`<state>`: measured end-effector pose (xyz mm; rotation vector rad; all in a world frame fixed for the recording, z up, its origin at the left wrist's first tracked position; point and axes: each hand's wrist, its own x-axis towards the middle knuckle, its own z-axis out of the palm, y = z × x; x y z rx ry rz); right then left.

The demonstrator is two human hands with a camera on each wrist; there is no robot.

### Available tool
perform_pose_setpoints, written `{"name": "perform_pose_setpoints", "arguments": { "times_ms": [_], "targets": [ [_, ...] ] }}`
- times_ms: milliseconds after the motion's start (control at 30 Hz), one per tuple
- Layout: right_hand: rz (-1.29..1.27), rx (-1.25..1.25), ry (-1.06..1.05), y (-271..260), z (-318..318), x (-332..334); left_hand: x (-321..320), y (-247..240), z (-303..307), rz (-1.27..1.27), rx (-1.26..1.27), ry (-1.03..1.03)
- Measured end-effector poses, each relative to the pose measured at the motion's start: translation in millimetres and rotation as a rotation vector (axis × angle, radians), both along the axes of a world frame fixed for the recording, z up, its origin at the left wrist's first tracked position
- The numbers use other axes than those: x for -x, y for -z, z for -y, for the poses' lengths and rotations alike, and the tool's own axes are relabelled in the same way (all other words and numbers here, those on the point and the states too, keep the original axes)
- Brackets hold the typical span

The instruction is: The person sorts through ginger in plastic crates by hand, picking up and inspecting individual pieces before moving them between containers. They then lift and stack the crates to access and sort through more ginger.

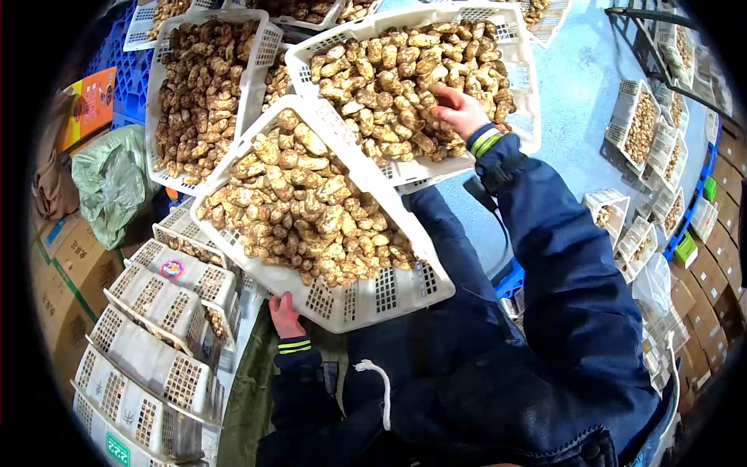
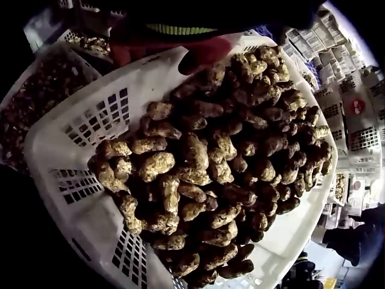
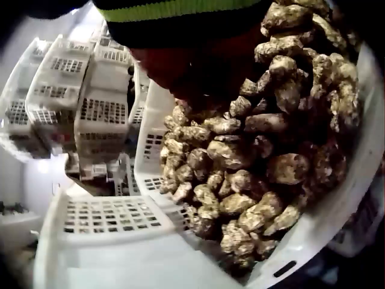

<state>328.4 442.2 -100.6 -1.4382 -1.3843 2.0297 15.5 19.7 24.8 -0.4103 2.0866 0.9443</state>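
My left hand (image 1: 286,314) grips the lower edge of a tilted white plastic basket (image 1: 381,311); in the left wrist view, dark red fingers (image 2: 207,53) lie over its rim. Stubby, soil-streaked mushrooms (image 1: 299,206) are heaped inside. Behind it stands a second white basket (image 1: 527,101), overlapped by the nearer one's corner and holding similar mushrooms (image 1: 389,78). My right hand (image 1: 464,117) reaches in at its right side, thumb and fingers spread apart among the mushrooms. In the right wrist view the hand (image 3: 198,72) is in deep shadow over the heap.
Stacked white baskets (image 1: 156,358) stand at lower left. Another mushroom basket (image 1: 253,117) is at upper left, near a green plastic bag (image 1: 113,183) and cardboard boxes (image 1: 66,288). Further baskets (image 1: 634,124) stand on the blue floor (image 1: 580,101) at right, beside more boxes (image 1: 708,296).
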Motion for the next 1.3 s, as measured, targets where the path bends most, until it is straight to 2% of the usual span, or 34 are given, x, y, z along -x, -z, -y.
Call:
{"name": "perform_pose_setpoints", "arguments": {
  "times_ms": [33,67,133,167,200,300,333,400,433,467,500,533,600,633,667,700,733,767,800,833,933,967,1000,1067,1100,1133,1200,1300],
  "targets": [
    [-0.262,0.269,0.201,-16,4,-6,3,3,4,0.034,-0.029,-0.013],
    [-0.381,0.376,0.252,-27,4,-13,-2,-3,-8,0.031,-0.044,-0.007],
    [-0.515,0.473,0.349,-47,7,-10,-1,-3,-9,0.007,0.046,0.001],
    [-0.619,0.475,0.329,-49,9,-6,1,-1,-5,0.007,0.045,0.002],
    [-0.55,0.458,0.324,-52,10,-1,3,2,-1,0.012,0.035,0.0],
    [-0.668,0.454,0.117,-18,3,-12,4,1,1,0.013,0.018,-0.003],
    [-0.561,0.474,0.195,-17,0,-10,3,1,1,0.016,0.007,-0.009],
    [-0.231,0.011,0.07,-33,-18,-18,5,3,4,0.046,-0.009,0.006],
    [-0.444,0.371,0.462,-25,-35,-23,4,3,3,0.06,-0.032,-0.002],
    [-0.357,0.069,0.424,-42,-55,-24,4,1,2,0.071,-0.053,-0.012],
    [-0.557,-0.082,0.375,-10,-92,-54,0,-3,-4,0.04,-0.06,-0.024],
    [-0.576,0.069,0.822,-59,-99,-33,0,-4,-2,0.036,-0.057,-0.029],
    [-0.42,0.204,0.81,-28,-123,-50,2,1,1,0.029,-0.036,-0.028],
    [-0.654,0.086,0.467,17,-124,-59,4,5,8,0.039,-0.068,-0.014],
    [-0.04,-0.048,0.405,-26,-94,-19,3,5,8,0.039,-0.066,-0.02],
    [0.43,-0.538,-0.062,-11,-77,-3,1,1,4,0.033,-0.019,-0.02],
    [0.557,-0.366,-0.234,-38,-58,32,-1,-1,-3,0.021,0.024,-0.019],
    [0.632,-0.539,-0.337,-24,-42,52,-5,-10,-15,0.021,0.006,0.01],
    [0.771,-0.843,-0.477,-27,-34,72,-5,-11,-14,0.014,0.01,0.014],
    [0.788,-0.996,-0.485,-9,-28,83,-5,-10,-12,0.013,0.022,0.013],
    [0.855,-1.206,-0.42,22,-22,98,1,-6,-4,0.003,0.048,0.032],
    [0.853,-1.045,-0.44,8,-23,96,2,-6,-1,0.003,0.06,0.049],
    [0.741,-0.854,-0.325,5,-25,92,1,-5,1,0.009,0.068,0.065],
    [0.073,-0.209,0.099,14,-23,66,-2,-7,-7,0.011,0.045,0.04],
    [-0.221,-0.011,0.141,7,-24,51,-3,-10,-12,0.008,0.032,0.02],
    [-0.316,0.293,0.166,-14,-26,38,-6,-11,-15,0.008,0.02,0.003],
    [-0.639,0.457,0.255,-45,-18,29,-4,-9,-14,0.026,0.002,-0.031],
    [-0.743,0.468,0.257,-63,-12,33,-2,-7,-14,0.028,0.033,-0.041]
  ]
}}
